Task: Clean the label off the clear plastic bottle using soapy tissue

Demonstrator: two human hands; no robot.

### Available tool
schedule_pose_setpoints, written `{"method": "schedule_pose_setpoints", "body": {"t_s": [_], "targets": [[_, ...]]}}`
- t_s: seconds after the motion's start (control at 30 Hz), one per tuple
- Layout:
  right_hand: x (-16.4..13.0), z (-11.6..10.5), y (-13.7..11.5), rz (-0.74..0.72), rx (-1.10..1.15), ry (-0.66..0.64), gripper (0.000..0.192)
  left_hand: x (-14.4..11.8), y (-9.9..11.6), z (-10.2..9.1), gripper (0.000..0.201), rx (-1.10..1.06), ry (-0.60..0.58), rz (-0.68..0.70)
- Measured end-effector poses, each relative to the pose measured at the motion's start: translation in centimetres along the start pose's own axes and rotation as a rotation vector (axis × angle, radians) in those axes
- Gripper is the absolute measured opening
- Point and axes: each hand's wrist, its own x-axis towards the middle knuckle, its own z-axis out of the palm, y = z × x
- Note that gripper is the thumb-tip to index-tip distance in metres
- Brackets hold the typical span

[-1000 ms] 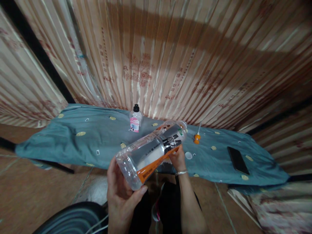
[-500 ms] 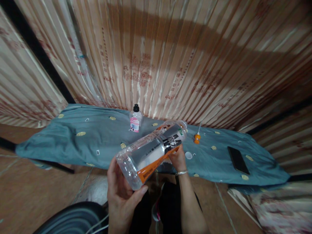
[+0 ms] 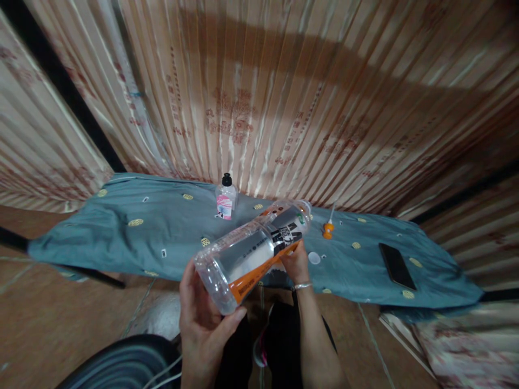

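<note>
A large clear plastic bottle (image 3: 253, 251) with an orange, silver and black label is held tilted above the table, its mouth pointing up and to the right. My left hand (image 3: 206, 319) cups the bottle's base, with the thumb along the lower edge. My right hand (image 3: 297, 262) grips the bottle from below, near its shoulder; most of its fingers are hidden behind the label. A silver bracelet (image 3: 303, 286) circles the right wrist. Just right of that wrist, a round white cap (image 3: 313, 258) lies on the cloth.
The narrow table wears a blue-green cloth (image 3: 174, 232) with yellow prints. On it stand a small pump-top bottle (image 3: 226, 199) with a pink label and an orange nozzle (image 3: 328, 229) with a thin tip; a black phone (image 3: 397, 266) lies at right. A pleated curtain (image 3: 259, 97) hangs behind.
</note>
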Motion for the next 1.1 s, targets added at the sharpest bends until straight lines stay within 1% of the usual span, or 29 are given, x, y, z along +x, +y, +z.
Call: {"method": "schedule_pose_setpoints", "body": {"t_s": [0.23, 0.37, 0.53, 0.6, 0.7, 0.77, 0.9, 1.0, 1.1], "targets": [[-0.1, 0.1, 0.0, -0.001, -0.016, 0.016, 0.068, 0.0, 0.3, 0.0, 0.081, 0.005, -0.003, -0.003], [-0.1, -0.1, -0.3, 0.024, -0.008, 0.012, 0.074, 0.0, 0.3, 0.0, 0.082, -0.001, 0.005, -0.017], [-0.1, -0.1, -0.4, 0.057, -0.058, 0.012, 0.08, 0.0, 0.1, 0.0, 0.082, 0.002, 0.003, -0.02], [-0.1, 0.0, -0.4, 0.06, -0.08, 0.022, 0.076, 0.0, 0.1, 0.0, 0.082, 0.001, -0.003, -0.015], [0.0, 0.0, -0.4, 0.063, -0.101, 0.034, 0.064, 0.0, 0.1, 0.0, 0.082, 0.006, 0.001, -0.011], [0.1, 0.0, -0.4, 0.04, -0.09, 0.029, 0.06, 0.0, 0.1, 0.0, 0.081, 0.012, 0.002, -0.008], [0.1, 0.0, -0.4, -0.009, -0.043, 0.028, 0.064, -0.1, -0.1, -0.3, 0.082, 0.019, -0.001, -0.002], [0.1, 0.0, -0.3, 0.008, -0.007, 0.028, 0.065, -0.2, -0.6, -0.6, 0.084, 0.024, 0.006, -0.006], [0.1, 0.0, -0.2, 0.022, 0.026, 0.022, 0.061, -0.3, -1.1, -0.8, 0.086, 0.026, 0.011, -0.023]]}}
